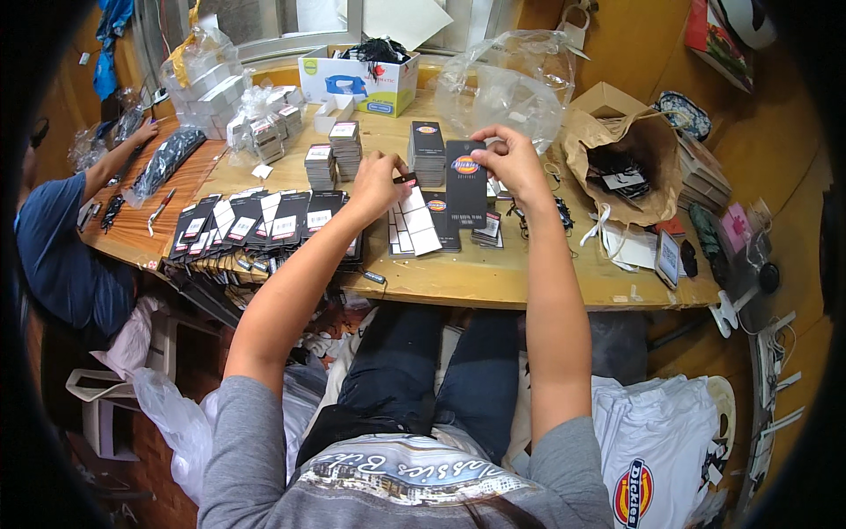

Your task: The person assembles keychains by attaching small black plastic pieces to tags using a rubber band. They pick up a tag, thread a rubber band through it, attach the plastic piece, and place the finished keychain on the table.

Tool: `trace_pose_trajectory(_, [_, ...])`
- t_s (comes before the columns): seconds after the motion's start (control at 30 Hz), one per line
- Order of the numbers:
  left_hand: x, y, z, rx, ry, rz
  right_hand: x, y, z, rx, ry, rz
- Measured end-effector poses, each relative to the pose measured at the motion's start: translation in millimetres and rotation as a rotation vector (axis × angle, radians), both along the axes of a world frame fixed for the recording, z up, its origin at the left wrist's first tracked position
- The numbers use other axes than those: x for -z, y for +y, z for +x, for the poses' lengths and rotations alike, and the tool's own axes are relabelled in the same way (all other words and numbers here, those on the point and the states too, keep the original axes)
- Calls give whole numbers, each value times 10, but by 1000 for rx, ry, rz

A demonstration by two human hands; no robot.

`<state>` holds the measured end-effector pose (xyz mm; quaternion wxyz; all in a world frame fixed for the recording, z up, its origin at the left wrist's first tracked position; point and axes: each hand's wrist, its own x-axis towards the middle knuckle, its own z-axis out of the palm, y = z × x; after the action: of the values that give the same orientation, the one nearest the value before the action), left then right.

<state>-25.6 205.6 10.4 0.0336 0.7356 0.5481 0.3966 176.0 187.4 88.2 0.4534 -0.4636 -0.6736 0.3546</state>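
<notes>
Held upright between the thumb and fingers of my right hand is a black hang tag with a coloured logo. My left hand pinches a small dark piece with a red end, too small to name for sure. Just below it lie white sticker sheets, overlapping more black tags. A tall stack of black tags stands behind, between my hands. Small card stacks rise beyond my left hand, and a short pile of cards lies under my right wrist.
Many black tags with white labels fan out on the left. A printed box holds black cords at the back. Clear plastic bags and an open paper bag stand around. Another person's arm reaches in at far left.
</notes>
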Motion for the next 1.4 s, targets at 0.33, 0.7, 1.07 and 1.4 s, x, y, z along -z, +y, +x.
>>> trace_pose_trajectory(0.33, [-490,-460,314,635,-1310,-630,35,-260,16,-46,84,128])
trace_pose_trajectory(0.7, [-296,-827,393,534,-1393,-525,704,-183,493,298,-572,42])
trace_pose_trajectory(1.07, [-93,-1005,467,364,-1050,-298,587,-384,453,129,259,-135])
trace_pose_trajectory(1.4, [256,-1331,659,436,-863,-438,883,-1225,156,94,327,-42])
